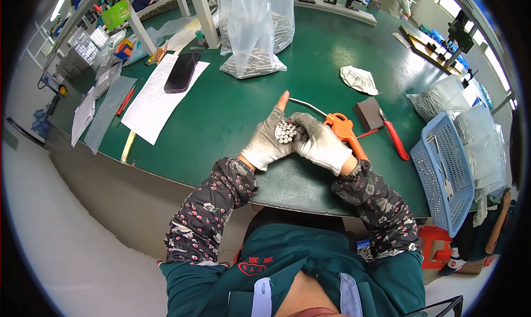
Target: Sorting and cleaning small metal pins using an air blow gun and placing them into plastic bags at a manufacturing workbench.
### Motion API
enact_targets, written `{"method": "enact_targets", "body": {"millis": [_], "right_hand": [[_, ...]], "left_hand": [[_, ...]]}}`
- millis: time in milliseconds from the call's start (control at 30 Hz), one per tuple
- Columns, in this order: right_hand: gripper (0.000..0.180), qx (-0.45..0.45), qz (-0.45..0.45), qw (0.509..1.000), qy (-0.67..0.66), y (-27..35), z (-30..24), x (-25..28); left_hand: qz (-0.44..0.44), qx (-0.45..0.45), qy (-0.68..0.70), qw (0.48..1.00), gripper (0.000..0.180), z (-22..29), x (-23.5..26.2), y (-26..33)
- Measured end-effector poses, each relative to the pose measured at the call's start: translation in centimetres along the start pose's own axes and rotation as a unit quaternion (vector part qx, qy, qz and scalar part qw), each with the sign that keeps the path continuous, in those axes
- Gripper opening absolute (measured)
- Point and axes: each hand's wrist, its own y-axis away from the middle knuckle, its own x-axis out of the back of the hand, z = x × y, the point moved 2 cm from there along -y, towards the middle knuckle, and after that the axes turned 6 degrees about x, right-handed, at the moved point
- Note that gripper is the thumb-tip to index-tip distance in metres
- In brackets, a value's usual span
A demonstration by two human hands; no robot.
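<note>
A bundle of short silver metal rods (286, 132) is clasped between both my gloved hands above the green table (232, 112), rod ends facing up. My left hand (267, 140) wraps the bundle's left side, its bare forefinger pointing away. My right hand (319, 143) closes around the right side. Just beyond my right hand lies an orange air blow gun (344, 130) with a thin metal nozzle.
Two clear plastic bags of metal rods (254, 63) stand at the table's far middle. A dark phone (181, 72) lies on white papers (160, 98) at left. A blue basket (442, 173), a red-handled scraper (387, 126) and a crumpled cloth (358, 79) sit to the right.
</note>
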Motion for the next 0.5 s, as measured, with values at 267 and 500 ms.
{"method": "enact_targets", "body": {"millis": [267,500], "right_hand": [[0.044,-0.246,0.129,0.884,-0.375,1.4,-0.4,-0.1],[0.054,-0.203,0.054,0.636,-0.743,1.2,-1.1,-1.6]], "left_hand": [[0.032,-0.008,0.040,0.999,0.088,1.3,0.4,0.4],[0.028,-0.265,-0.220,0.938,0.081,4.9,-1.0,0.4]]}}
